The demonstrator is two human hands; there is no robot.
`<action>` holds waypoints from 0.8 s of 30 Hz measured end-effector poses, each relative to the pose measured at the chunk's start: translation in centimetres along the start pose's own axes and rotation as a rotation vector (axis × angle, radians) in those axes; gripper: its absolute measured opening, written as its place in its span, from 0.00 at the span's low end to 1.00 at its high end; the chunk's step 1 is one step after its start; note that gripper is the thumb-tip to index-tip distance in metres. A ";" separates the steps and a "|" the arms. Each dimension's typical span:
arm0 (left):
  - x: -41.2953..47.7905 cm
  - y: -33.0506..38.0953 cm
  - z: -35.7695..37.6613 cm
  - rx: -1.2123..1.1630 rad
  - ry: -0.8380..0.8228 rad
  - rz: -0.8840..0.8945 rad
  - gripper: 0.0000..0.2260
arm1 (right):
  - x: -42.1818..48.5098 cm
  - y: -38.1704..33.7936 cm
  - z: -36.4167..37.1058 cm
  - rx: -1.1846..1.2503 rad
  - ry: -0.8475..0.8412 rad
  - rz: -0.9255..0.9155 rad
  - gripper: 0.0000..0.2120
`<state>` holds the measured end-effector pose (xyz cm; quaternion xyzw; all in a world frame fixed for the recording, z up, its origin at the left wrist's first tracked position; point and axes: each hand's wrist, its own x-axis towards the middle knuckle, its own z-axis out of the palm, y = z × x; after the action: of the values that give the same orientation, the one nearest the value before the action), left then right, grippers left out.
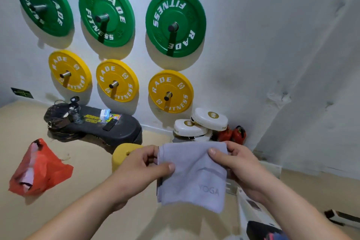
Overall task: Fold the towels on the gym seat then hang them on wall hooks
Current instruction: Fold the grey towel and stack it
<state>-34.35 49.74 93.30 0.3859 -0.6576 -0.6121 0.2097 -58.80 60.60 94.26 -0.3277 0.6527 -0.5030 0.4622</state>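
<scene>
**A:** Where is the towel [191, 173]?
**B:** Between your hands. Your left hand [140, 165] pinches its upper left edge and your right hand [235, 163] pinches the upper right corner, thumbs in front.
**A:** Which way does it point?
**B:** It hangs down, top edge level from hand to hand, "YOGA" upright. It looks nearly square, so no clear long axis.
**A:** Counts?
**B:** One towel. Above your hands are three green plates [187, 11] and three yellow plates [124, 76]. Left of your left hand is one orange bag [44, 167].
</scene>
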 end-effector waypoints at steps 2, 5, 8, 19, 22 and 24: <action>2.6 2.6 -1.0 -0.007 -0.014 0.056 0.09 | 1.0 -2.7 -0.1 0.011 0.045 0.004 0.14; 7.4 6.5 -0.6 -0.008 -0.049 0.121 0.05 | 3.0 -6.2 -2.3 0.014 0.101 -0.031 0.14; 13.0 10.7 1.0 -0.020 -0.077 0.173 0.06 | 5.8 -9.5 -6.1 -0.014 0.172 -0.055 0.18; 34.4 26.2 8.2 0.042 -0.205 0.356 0.09 | 18.1 -23.2 -22.6 -0.291 0.372 -0.278 0.17; 40.0 31.4 11.1 0.053 -0.212 0.439 0.06 | 21.0 -27.7 -27.6 -0.396 0.414 -0.308 0.16; 43.9 34.9 13.5 0.083 -0.201 0.497 0.07 | 23.1 -30.5 -31.1 -0.472 0.447 -0.311 0.15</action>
<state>-80.16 23.18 116.17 0.1580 -0.7744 -0.5495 0.2710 -97.17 42.46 119.24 -0.4025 0.7781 -0.4621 0.1377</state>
